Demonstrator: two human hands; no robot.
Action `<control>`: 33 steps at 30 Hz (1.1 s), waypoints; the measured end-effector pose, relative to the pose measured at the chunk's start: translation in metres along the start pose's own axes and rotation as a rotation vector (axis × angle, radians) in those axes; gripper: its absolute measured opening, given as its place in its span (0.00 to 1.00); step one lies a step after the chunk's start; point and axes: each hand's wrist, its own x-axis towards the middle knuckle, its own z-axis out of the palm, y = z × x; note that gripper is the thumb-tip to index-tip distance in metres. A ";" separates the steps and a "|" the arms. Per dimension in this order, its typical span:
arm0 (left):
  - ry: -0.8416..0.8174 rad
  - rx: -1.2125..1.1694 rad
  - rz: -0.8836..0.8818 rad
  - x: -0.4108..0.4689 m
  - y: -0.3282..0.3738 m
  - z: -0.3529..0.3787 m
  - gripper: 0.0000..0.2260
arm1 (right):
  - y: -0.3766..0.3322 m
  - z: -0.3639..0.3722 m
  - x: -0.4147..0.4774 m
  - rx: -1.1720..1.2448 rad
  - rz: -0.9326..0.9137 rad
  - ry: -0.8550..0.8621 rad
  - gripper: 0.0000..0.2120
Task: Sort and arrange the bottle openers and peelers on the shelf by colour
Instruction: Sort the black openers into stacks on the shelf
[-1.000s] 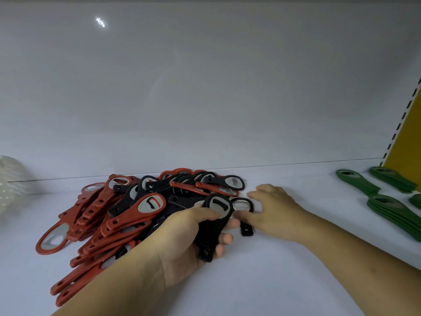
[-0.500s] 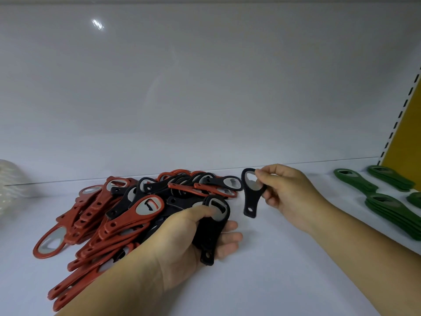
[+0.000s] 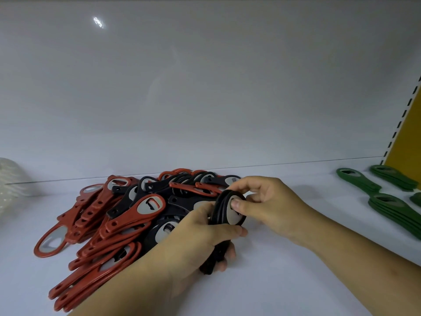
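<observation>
I see a white shelf surface [image 3: 284, 281], glossy, filling the lower frame. The white back wall [image 3: 205, 87] carries a light glare [image 3: 98, 22] at upper left. Far right: a yellow panel [image 3: 412, 137] beside a slotted upright [image 3: 401, 124].

Lower centre: the left hand [image 3: 200, 226] has its fingers curled round the handles of a stack of black openers [image 3: 219, 210]. The right hand [image 3: 271, 201] pinches the stack's head, thumb on the metal insert.

The mixed red and black pile [image 3: 127, 215] lies left of centre, touching the left hand. Green openers [image 3: 391, 208] sit stacked at right, well apart. A white textured object [image 3: 11, 183] at the left edge is blurred.
</observation>
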 end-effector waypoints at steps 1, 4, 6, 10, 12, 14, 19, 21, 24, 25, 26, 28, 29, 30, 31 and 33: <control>-0.012 -0.027 -0.022 -0.001 0.001 -0.001 0.21 | -0.002 -0.002 -0.001 0.038 -0.022 -0.007 0.08; -0.157 -0.118 -0.115 -0.008 0.007 -0.006 0.23 | -0.007 -0.004 -0.003 0.124 -0.068 -0.055 0.12; -0.300 -0.090 -0.137 -0.014 0.012 -0.007 0.16 | -0.008 -0.004 -0.005 0.137 -0.097 -0.101 0.10; -0.335 0.071 -0.089 -0.017 0.011 -0.006 0.08 | -0.011 -0.001 -0.010 0.205 -0.078 -0.177 0.11; -0.253 0.066 -0.053 -0.015 0.010 -0.003 0.11 | -0.013 -0.001 -0.012 0.309 -0.042 -0.152 0.11; -0.128 0.045 -0.004 -0.012 0.008 -0.001 0.10 | -0.012 -0.002 -0.009 0.322 -0.011 -0.037 0.09; 0.155 -0.054 0.175 -0.002 0.005 -0.001 0.05 | -0.006 -0.010 -0.006 -0.043 0.096 -0.051 0.07; 0.192 -0.031 0.220 -0.002 0.004 -0.001 0.08 | -0.007 -0.006 -0.008 -0.146 0.077 -0.203 0.02; 0.201 0.014 0.269 -0.002 0.001 0.002 0.08 | -0.008 0.004 -0.013 -0.241 0.008 -0.321 0.06; 0.191 0.021 0.282 -0.003 0.000 0.005 0.08 | -0.009 0.008 -0.014 -0.244 -0.001 -0.329 0.06; 0.181 0.019 0.291 -0.003 -0.002 0.008 0.07 | -0.009 0.011 -0.015 -0.232 -0.004 -0.340 0.07; 0.168 0.023 0.302 -0.004 -0.005 0.012 0.05 | -0.006 0.016 -0.016 -0.177 -0.001 -0.365 0.10; 0.159 0.039 0.307 -0.005 -0.006 0.013 0.04 | -0.006 0.017 -0.016 -0.154 -0.001 -0.365 0.09; 0.145 0.059 0.315 -0.005 -0.007 0.013 0.05 | -0.005 0.018 -0.016 -0.117 -0.008 -0.363 0.07; 0.129 0.089 0.328 -0.005 -0.008 0.012 0.06 | -0.005 0.019 -0.015 -0.070 -0.021 -0.358 0.06; 0.082 0.154 0.371 -0.004 -0.009 0.008 0.14 | -0.004 0.020 -0.014 0.033 -0.054 -0.346 0.09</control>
